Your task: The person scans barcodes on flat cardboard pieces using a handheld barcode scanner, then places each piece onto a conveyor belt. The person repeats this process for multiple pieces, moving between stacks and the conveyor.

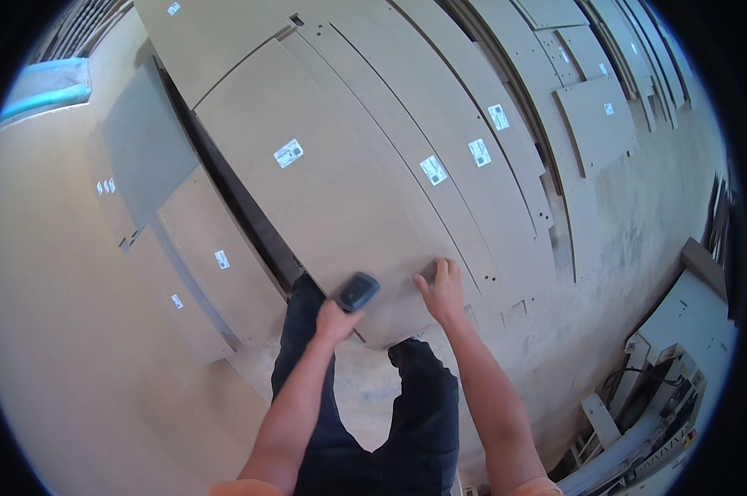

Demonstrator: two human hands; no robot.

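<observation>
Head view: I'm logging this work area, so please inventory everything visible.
Handheld device: one, dark, lower centre.
Flat panels: many, tan, overlapping, left to right.
Labels: at least eight, white, on panels.
Strips: several, brown, upper-left corner.
Teal-edged object: one, kind unclear, upper left.
Equipment: count unclear, pale grey and black, lower right.
Floor: one, mottled beige, beneath.
Trouser legs: two, dark, lower centre.
Sleeves: two, orange, bottom edge.
Forearms: two, bare, lower centre.
Left hand: one, holding the device.
Right hand: one, on the central panels.

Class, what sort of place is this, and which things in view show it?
Probably a furniture-panel workshop or warehouse: stacks of flat brown boards, white labels stuck on them, and a dark handheld device, perhaps a scanner, in the left hand.
</observation>
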